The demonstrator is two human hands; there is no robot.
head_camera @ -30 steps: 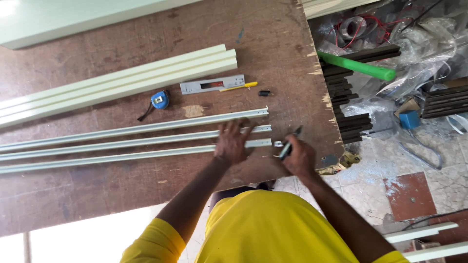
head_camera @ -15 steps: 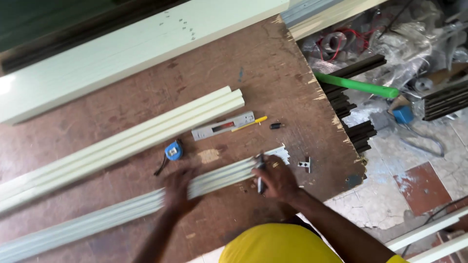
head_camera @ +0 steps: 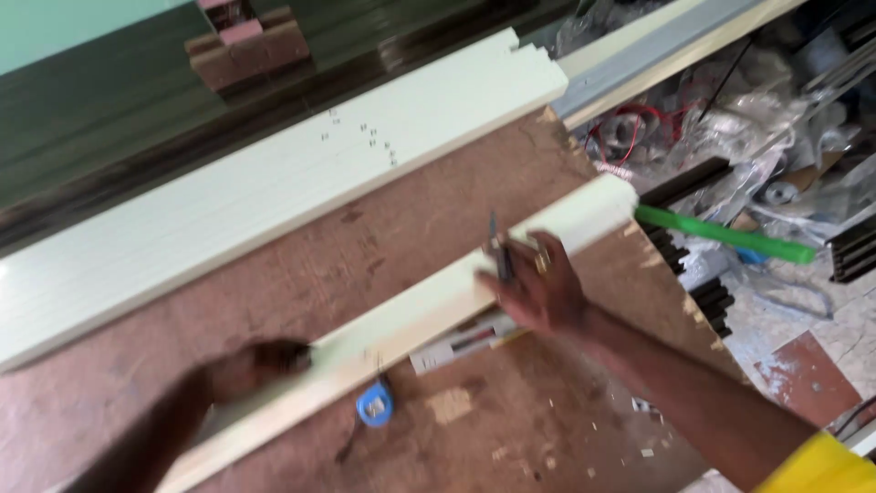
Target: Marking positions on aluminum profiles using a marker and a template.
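Open brown board (head_camera: 301,274) between the wide cream panel (head_camera: 274,183) across the upper left and the long cream strip (head_camera: 411,315) crossing the middle: room there to pass. Strip itself blocked by the left hand (head_camera: 246,370) at lower left and the right hand (head_camera: 538,288), with a pen (head_camera: 499,251), near its right end. Below the strip, a blue tape measure (head_camera: 374,403) and a flat metal piece (head_camera: 456,345) in the way; bare board lower centre. Right edge crowded: green rod (head_camera: 730,236), dark bars (head_camera: 707,297), tangled clutter beyond.
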